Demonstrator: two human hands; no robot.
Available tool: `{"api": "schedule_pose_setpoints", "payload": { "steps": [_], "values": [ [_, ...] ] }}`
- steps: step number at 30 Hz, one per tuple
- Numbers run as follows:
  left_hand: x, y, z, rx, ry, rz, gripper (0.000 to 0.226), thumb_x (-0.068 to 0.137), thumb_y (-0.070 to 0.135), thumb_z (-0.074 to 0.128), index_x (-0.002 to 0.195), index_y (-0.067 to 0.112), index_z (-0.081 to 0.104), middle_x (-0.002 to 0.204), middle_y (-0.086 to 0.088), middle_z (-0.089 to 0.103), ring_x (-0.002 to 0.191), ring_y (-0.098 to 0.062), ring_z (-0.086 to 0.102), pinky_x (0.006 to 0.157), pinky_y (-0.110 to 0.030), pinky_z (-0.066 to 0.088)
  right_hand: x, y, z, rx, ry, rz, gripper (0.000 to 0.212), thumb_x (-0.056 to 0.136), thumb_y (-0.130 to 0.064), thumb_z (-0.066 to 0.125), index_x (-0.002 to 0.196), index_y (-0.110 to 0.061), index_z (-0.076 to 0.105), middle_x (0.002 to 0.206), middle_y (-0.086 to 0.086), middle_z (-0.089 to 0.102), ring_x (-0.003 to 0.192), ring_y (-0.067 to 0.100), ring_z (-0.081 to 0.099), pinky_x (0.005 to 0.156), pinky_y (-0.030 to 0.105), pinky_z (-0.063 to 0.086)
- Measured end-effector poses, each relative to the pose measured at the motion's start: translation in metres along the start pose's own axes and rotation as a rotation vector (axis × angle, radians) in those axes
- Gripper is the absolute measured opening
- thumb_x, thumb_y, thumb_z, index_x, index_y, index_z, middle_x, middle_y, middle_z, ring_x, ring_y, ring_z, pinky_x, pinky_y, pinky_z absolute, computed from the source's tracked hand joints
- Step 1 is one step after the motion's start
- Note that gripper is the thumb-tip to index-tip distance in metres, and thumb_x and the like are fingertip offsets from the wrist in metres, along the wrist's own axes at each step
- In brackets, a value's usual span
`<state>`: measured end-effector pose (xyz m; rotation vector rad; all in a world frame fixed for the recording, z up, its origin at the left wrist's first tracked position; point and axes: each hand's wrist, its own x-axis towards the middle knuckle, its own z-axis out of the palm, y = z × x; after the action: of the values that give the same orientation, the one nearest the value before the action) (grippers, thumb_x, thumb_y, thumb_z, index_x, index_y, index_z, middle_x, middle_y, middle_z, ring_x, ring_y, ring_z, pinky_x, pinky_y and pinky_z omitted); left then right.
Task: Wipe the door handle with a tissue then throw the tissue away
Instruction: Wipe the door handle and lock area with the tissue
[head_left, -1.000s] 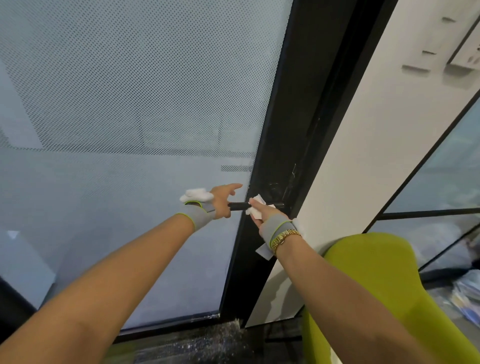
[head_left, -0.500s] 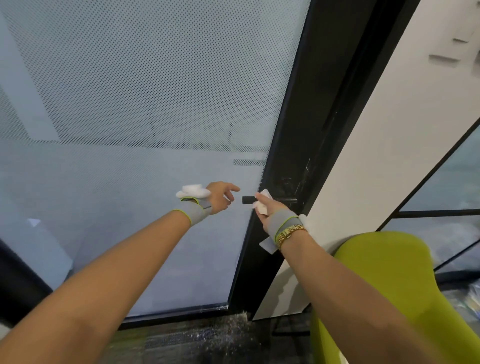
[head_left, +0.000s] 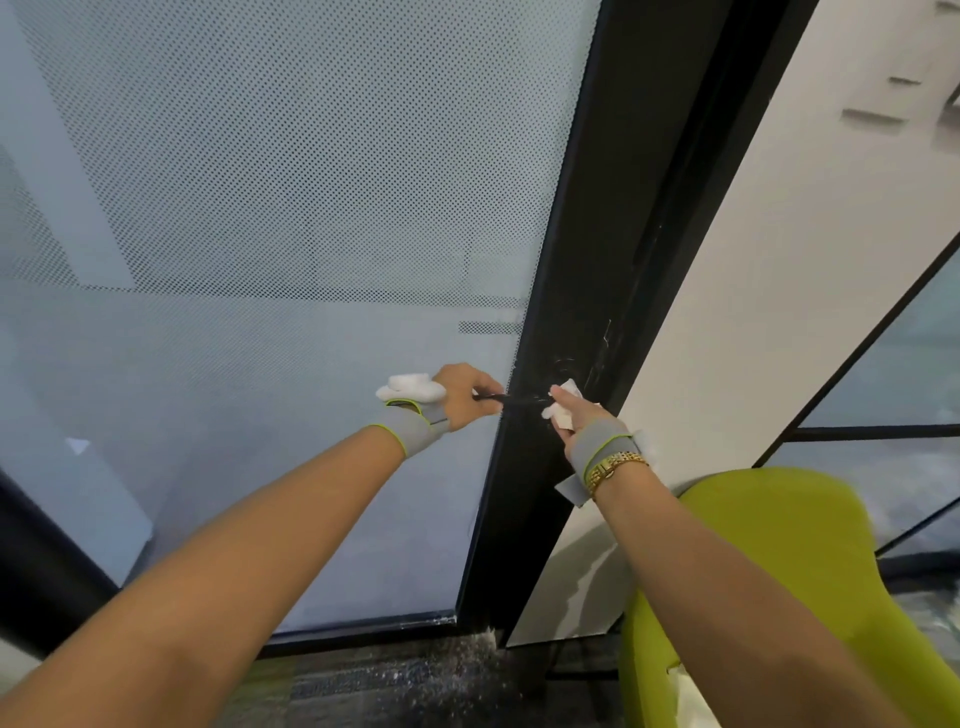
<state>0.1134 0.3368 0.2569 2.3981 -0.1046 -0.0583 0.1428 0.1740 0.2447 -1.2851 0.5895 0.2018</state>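
Note:
A slim black lever door handle (head_left: 519, 399) sticks out leftward from the black door frame (head_left: 576, 291). My left hand (head_left: 465, 395) grips the free end of the handle. My right hand (head_left: 574, 410) presses a crumpled white tissue (head_left: 558, 410) against the handle's base near the frame. Both wrists wear grey bands, and a gold bracelet sits on the right wrist.
A frosted, dotted glass door panel (head_left: 270, 218) fills the left. A white wall (head_left: 789, 249) lies right of the frame. A lime-green chair (head_left: 779, 566) stands close by at the lower right. Dark speckled floor (head_left: 395, 680) runs below.
My left hand, which had let go of the handle half a second ago, is closed on its end again. My right hand has slid the tissue toward the handle's base.

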Motion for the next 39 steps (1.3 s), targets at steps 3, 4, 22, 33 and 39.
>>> {"api": "schedule_pose_setpoints", "payload": {
  "steps": [3,4,22,33,39],
  "values": [
    [0.0,-0.001,0.002,0.035,0.024,-0.026,0.031,0.082,0.012,0.065,0.113,0.013,0.067,0.114,-0.009,0.068,0.1,-0.024,0.063,0.082,-0.017,0.039,0.003,-0.003,-0.012,-0.112,0.062,0.001,0.022,0.078,-0.03,0.07,0.08,-0.011,0.06,0.135,0.013,0.048,0.123,0.025,0.048,0.105,0.034,0.038],
    [0.0,0.0,0.002,0.039,0.034,-0.036,0.031,0.082,0.012,0.066,0.112,0.013,0.068,0.113,-0.009,0.069,0.1,-0.023,0.063,0.08,-0.015,0.039,0.007,-0.002,-0.018,-0.107,0.064,-0.017,0.04,0.076,-0.031,0.072,0.103,-0.007,0.057,0.134,0.013,0.049,0.123,0.026,0.049,0.103,0.036,0.039],
    [0.019,0.028,0.017,0.173,0.044,-0.149,0.031,0.075,0.033,0.072,0.102,0.017,0.072,0.102,-0.007,0.071,0.095,-0.024,0.064,0.075,-0.023,0.042,0.045,-0.014,-0.048,-0.637,0.113,-0.814,0.027,0.083,-0.006,0.056,0.109,-0.013,0.053,0.093,0.008,0.057,0.081,0.02,0.052,0.067,0.022,0.042],
    [0.01,0.029,0.028,0.191,0.13,-0.191,0.029,0.079,0.035,0.068,0.105,0.023,0.07,0.103,-0.004,0.071,0.096,-0.025,0.063,0.074,-0.024,0.04,0.062,0.015,-0.066,-0.595,0.144,-0.872,0.024,0.085,-0.004,0.052,0.098,-0.021,0.065,0.075,-0.002,0.057,0.065,0.016,0.05,0.064,0.024,0.041],
    [0.009,0.026,0.029,0.122,0.163,-0.18,0.029,0.078,0.033,0.07,0.104,0.021,0.071,0.1,-0.004,0.07,0.088,-0.021,0.061,0.071,-0.024,0.038,0.077,0.029,-0.085,-0.643,0.119,-0.798,0.031,0.084,-0.008,0.054,0.099,-0.029,0.071,0.086,0.011,0.073,0.061,0.02,0.057,0.064,0.018,0.041]
  ]
}}
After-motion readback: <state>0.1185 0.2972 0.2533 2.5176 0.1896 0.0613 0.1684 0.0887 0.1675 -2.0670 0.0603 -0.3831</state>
